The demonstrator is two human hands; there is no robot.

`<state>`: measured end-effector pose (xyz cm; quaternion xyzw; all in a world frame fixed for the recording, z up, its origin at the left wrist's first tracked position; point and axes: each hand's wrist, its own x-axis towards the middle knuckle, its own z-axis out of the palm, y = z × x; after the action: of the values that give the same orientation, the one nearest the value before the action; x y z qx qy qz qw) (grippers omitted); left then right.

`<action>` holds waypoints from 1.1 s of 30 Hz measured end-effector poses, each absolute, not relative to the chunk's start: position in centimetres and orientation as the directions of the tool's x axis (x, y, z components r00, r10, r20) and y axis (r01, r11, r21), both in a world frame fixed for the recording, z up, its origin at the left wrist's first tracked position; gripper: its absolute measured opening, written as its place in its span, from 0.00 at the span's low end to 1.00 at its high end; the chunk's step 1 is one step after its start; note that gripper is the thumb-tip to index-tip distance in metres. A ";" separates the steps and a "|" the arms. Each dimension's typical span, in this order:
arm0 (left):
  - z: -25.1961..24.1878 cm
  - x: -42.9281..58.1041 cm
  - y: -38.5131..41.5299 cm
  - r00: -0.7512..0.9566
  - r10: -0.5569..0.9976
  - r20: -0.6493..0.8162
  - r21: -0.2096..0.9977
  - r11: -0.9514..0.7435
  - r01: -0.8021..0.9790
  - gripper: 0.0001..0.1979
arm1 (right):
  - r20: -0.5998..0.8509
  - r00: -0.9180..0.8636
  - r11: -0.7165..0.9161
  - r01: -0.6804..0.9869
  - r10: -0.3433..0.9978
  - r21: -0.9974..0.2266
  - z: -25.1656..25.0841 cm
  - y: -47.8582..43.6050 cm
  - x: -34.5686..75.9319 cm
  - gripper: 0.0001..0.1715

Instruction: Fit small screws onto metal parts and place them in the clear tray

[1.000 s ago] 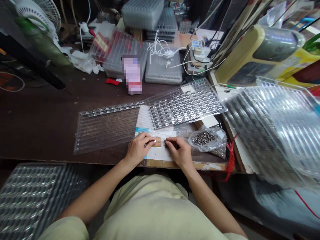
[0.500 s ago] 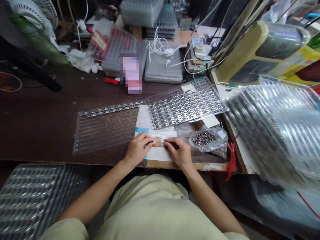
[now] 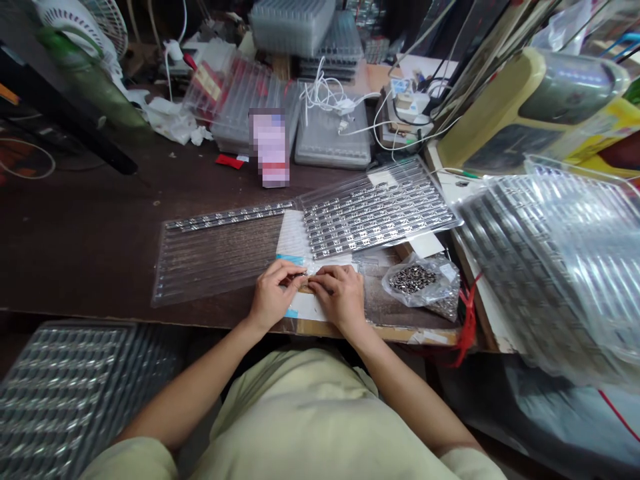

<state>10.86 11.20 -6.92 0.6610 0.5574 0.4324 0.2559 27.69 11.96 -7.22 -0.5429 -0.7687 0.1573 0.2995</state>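
Note:
My left hand (image 3: pixel 273 295) and my right hand (image 3: pixel 339 295) meet over a white sheet (image 3: pixel 310 307) at the table's front edge. Both pinch a small metal part on a little tan block (image 3: pixel 303 287), which the fingers mostly hide. A clear tray (image 3: pixel 215 257) with one filled row along its far edge lies left of the hands. A second clear tray (image 3: pixel 377 207) full of metal parts lies behind them to the right. A plastic bag of small metal pieces (image 3: pixel 420 280) sits right of my right hand.
Stacked clear trays (image 3: pixel 555 260) crowd the right side, and another stack (image 3: pixel 75 393) sits low at the left. Further back are tray piles (image 3: pixel 330 137), white cables (image 3: pixel 345 107), a fan (image 3: pixel 75 33) and a yellow machine (image 3: pixel 530 107).
My right hand has slid left and now touches my left hand over the tan block. The view shifted slightly.

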 end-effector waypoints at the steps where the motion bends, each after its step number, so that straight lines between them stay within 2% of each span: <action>1: -6.9 10.9 11.2 0.011 0.959 0.283 0.820 -0.248 0.517 0.06 | 0.287 -0.240 0.366 0.744 0.927 -0.559 -7.2 11.9 27.5 0.05; 6: -7.1 10.9 11.3 0.022 0.959 0.282 0.817 -0.252 0.519 0.06 | 0.288 -0.277 0.392 0.766 0.917 -0.510 -7.4 11.7 28.0 0.08; 11: -7.4 10.9 11.3 0.016 0.957 0.291 0.819 -0.258 0.512 0.06 | 0.313 -0.271 0.390 0.814 0.910 -0.430 -7.8 12.0 30.4 0.17; 17: -7.3 11.1 11.7 -0.009 0.967 0.256 0.845 -0.219 0.488 0.07 | 0.348 -0.336 0.464 0.789 0.875 -0.404 -8.5 11.6 31.3 0.12; 20: -6.9 11.5 12.1 0.033 0.965 0.259 0.838 -0.242 0.490 0.06 | 0.368 -0.328 0.462 0.804 0.870 -0.376 -8.6 11.5 30.9 0.10; 27: -6.7 13.1 11.6 0.227 0.917 0.328 0.681 -0.396 0.616 0.07 | 0.399 -0.315 0.461 0.815 0.861 -0.351 -8.8 11.6 30.7 0.09; 33: -7.4 13.4 11.5 0.274 0.903 0.330 0.611 -0.426 0.667 0.07 | 0.408 -0.248 0.425 0.795 0.879 -0.432 -8.9 11.6 31.1 0.10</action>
<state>13.42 11.47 -7.40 0.7777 0.5049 0.3287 0.1796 31.05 11.55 -8.89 -0.5318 -0.7870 0.0683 0.3051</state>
